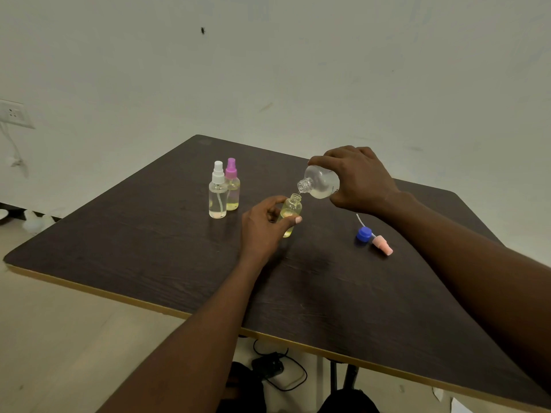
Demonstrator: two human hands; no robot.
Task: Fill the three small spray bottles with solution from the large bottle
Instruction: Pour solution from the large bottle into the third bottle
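Observation:
My right hand grips the large clear bottle, tipped with its open neck just above the mouth of a small uncapped bottle. My left hand holds that small bottle upright on the dark table; it holds yellowish liquid. To the left stand two capped spray bottles, one with a white top and one with a pink-purple top, both with liquid inside.
A blue cap and a pale pink spray head with its tube lie on the table under my right forearm. A wall socket is at far left. Cables and a dark adapter lie on the floor below the table's front edge.

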